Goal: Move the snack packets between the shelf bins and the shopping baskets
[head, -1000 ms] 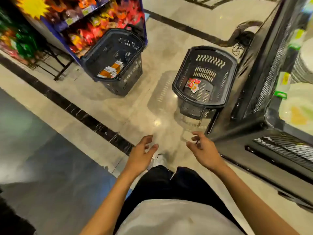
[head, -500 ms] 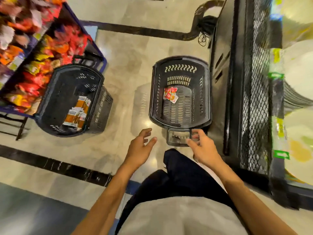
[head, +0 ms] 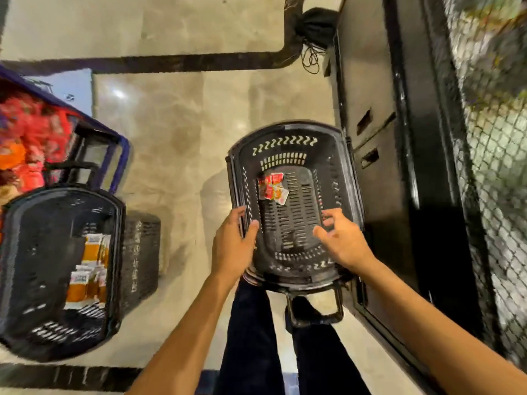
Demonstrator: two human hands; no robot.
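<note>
Both arms have reached forward since the earlier frame, when they stopped short of the black shopping basket [head: 293, 129]; now they are at it. Nearest us, our dark trousers [head: 251, 337] stand behind the basket's folded handle [head: 313, 317]. Our left grip [head: 232, 246] is clamped on the basket's left rim, thumb inside and fingers outside. Our right grip [head: 342, 240] is apart, its fingers loosely spread over the right side of the basket; we cannot tell whether it touches. Farther in, a few red snack packets [head: 272, 186] lie together on the slotted bottom, towards the far end. To our left, well apart, a second black basket [head: 57, 195] stands on the marble floor [head: 185, 124] with orange packets [head: 91, 269] inside. Just beyond it a blue-framed shelf bin [head: 28, 132] holds blurred red and orange packets. A black display rack [head: 399, 166] with wire mesh [head: 499, 195] runs along our right, just beside the near basket. Farthest off, a dark floor stripe [head: 185, 62] leads to a tangle of cables [head: 310, 58].
</note>
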